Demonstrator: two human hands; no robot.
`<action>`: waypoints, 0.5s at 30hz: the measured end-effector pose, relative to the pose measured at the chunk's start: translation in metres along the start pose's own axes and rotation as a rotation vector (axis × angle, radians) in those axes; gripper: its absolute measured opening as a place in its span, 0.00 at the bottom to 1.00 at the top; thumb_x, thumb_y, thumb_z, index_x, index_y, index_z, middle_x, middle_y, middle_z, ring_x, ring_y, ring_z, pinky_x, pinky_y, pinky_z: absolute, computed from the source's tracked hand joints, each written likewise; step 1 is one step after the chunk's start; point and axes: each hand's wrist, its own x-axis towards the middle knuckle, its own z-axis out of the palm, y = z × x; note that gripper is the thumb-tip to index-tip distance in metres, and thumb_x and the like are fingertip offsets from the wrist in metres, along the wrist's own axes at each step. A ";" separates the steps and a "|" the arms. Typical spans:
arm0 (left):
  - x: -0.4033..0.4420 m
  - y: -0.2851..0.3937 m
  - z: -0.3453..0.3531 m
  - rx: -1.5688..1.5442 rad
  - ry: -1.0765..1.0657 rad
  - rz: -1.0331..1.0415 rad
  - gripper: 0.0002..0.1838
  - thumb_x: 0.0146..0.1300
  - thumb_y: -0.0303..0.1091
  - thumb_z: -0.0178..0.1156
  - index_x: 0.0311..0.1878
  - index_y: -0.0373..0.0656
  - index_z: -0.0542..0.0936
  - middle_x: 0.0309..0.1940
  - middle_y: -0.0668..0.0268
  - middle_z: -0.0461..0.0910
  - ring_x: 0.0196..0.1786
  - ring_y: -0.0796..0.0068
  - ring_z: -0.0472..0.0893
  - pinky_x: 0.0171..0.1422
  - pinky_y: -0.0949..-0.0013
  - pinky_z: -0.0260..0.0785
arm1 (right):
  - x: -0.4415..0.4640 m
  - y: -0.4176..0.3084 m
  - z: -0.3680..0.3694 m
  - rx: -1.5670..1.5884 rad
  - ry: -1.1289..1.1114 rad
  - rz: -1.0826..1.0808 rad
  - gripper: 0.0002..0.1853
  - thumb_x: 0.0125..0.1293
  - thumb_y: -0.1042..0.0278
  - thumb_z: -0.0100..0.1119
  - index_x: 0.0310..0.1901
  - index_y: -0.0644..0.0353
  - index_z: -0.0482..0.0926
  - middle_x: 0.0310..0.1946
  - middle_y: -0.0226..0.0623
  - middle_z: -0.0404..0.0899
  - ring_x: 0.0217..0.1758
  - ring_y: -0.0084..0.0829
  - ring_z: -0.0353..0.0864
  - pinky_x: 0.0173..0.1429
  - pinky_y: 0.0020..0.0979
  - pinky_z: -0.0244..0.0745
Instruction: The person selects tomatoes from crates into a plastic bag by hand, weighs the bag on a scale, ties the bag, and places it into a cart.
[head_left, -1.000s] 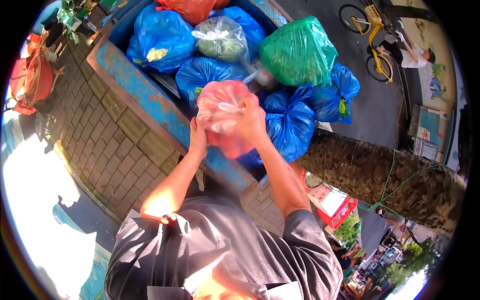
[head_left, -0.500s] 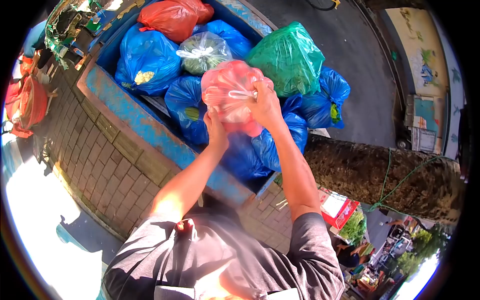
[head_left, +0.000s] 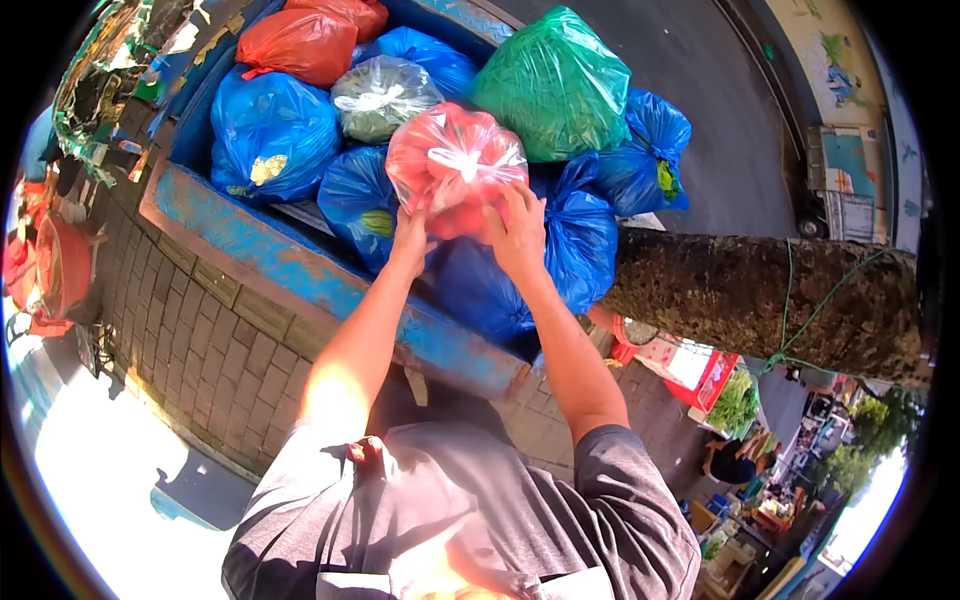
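Note:
A knotted clear plastic bag full of red, round produce [head_left: 455, 165] rests among the other bags; I cannot tell exactly what the produce is. My left hand [head_left: 410, 240] presses against its lower left side, with the fingertips partly hidden. My right hand [head_left: 518, 230] grips its lower right side with bent fingers. Just behind it lies a clear bag of greens [head_left: 385, 105]. Blue bags [head_left: 355, 190] surround it, and a large green bag [head_left: 555, 85] stands at its upper right. All are piled in a worn blue metal cart bed [head_left: 270, 245].
Red bags [head_left: 300, 45] lie at the cart's far end. A blue bag [head_left: 650, 160] sits at the right edge. A tree trunk [head_left: 760, 285] wrapped with green cord stands close on the right. Brick paving [head_left: 190, 340] runs along the left, with a red basket [head_left: 65, 265] beyond.
The bag of red produce has come down slightly onto the pile. My right hand has left its knot and moved to the lower right side. The camera view has shifted.

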 end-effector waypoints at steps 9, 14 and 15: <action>-0.010 -0.004 -0.022 0.123 -0.016 0.058 0.44 0.68 0.60 0.56 0.76 0.44 0.51 0.68 0.45 0.64 0.65 0.44 0.71 0.65 0.46 0.65 | -0.346 0.050 -0.086 -0.001 -0.202 0.768 0.19 0.63 0.61 0.60 0.52 0.63 0.78 0.55 0.57 0.75 0.51 0.56 0.79 0.54 0.47 0.76; -0.074 -0.025 -0.046 0.269 0.005 0.072 0.39 0.70 0.55 0.57 0.72 0.36 0.60 0.61 0.45 0.73 0.55 0.52 0.80 0.56 0.57 0.73 | -0.557 0.112 -0.067 0.087 -0.272 1.077 0.19 0.63 0.55 0.58 0.46 0.63 0.81 0.43 0.56 0.82 0.53 0.57 0.78 0.56 0.49 0.75; -0.084 -0.037 -0.053 0.329 0.023 0.059 0.38 0.70 0.55 0.57 0.71 0.36 0.61 0.60 0.46 0.74 0.53 0.54 0.80 0.54 0.59 0.74 | -0.571 0.115 -0.074 0.113 -0.322 1.145 0.20 0.63 0.54 0.58 0.46 0.63 0.81 0.44 0.56 0.82 0.53 0.56 0.79 0.56 0.49 0.75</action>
